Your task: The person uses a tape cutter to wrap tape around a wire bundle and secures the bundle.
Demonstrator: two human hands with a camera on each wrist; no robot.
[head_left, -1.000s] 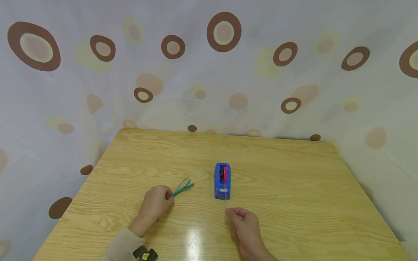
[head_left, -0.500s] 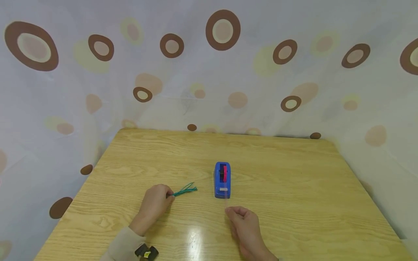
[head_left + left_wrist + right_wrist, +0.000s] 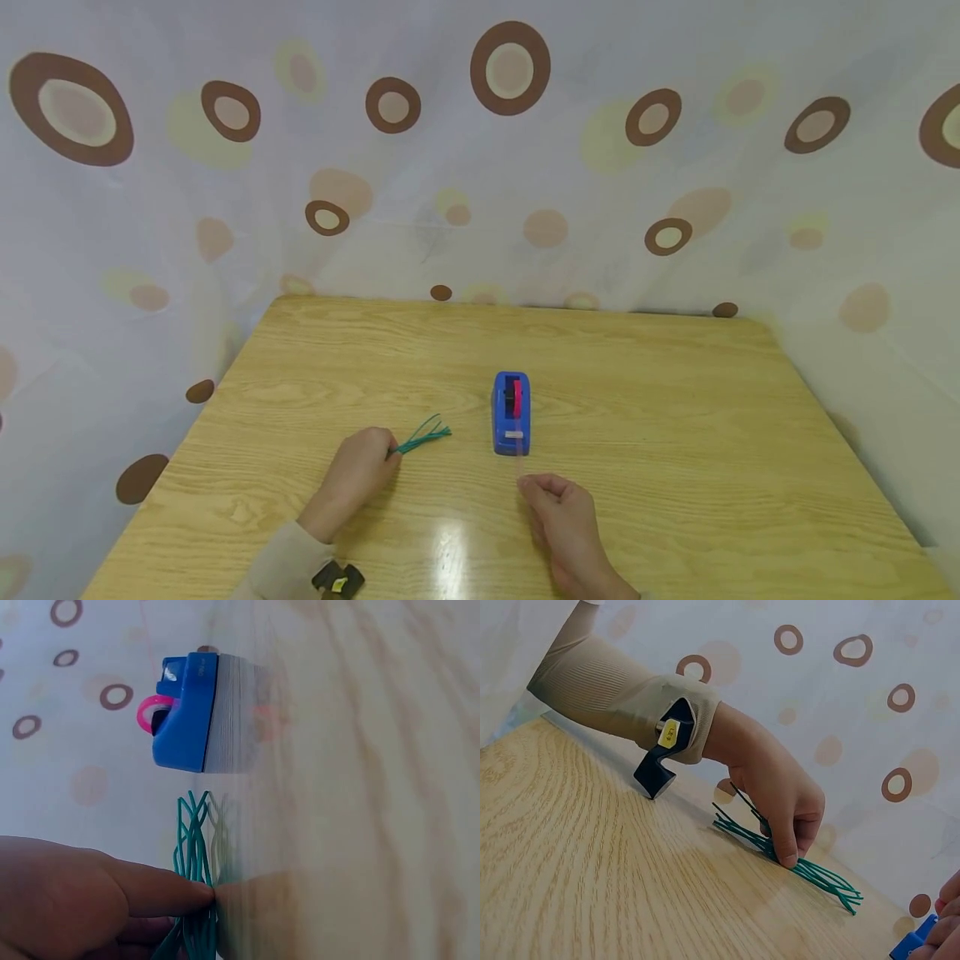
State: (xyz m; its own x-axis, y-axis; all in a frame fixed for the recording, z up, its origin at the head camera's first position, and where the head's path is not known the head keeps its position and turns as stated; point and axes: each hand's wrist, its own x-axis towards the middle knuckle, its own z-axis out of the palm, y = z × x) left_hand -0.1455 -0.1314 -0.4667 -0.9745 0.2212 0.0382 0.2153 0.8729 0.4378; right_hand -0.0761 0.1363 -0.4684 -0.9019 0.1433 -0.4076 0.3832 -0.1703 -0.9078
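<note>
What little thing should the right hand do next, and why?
Perhaps the right hand should tug the see-through pinkish tape strip downward to tear it: it runs uncut from the blue plastic tape dispenser, while the left hand pinches thin green strands.

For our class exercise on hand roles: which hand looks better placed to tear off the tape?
Probably the right hand: it pinches the tape stretched from the blue dispenser, whereas the left hand is off to the side, holding green strands.
</note>
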